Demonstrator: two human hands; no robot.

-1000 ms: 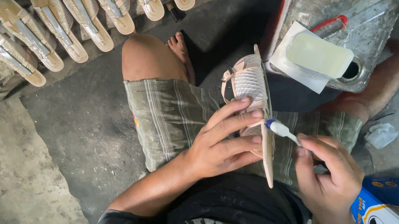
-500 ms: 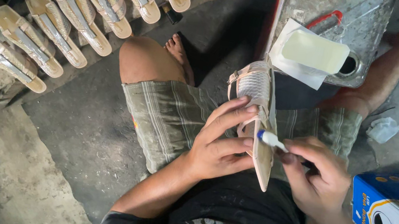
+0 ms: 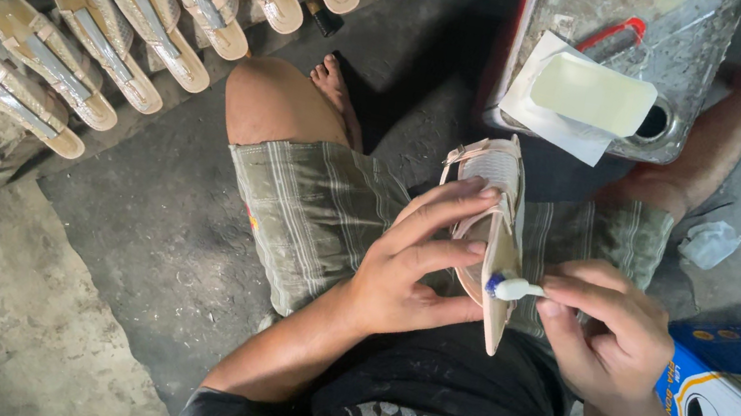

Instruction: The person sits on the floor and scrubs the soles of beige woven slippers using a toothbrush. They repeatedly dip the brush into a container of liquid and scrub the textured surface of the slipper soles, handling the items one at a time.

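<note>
The person sits on a rough grey concrete floor (image 3: pixel 133 227). In the centre of the frame the left hand (image 3: pixel 406 265) grips a beige sandal sole (image 3: pixel 498 236); the right hand (image 3: pixel 613 332) pinches a small white-headed brush (image 3: pixel 514 287) against it. Rows of beige sandals (image 3: pixel 119 22) lie at upper left.
</note>
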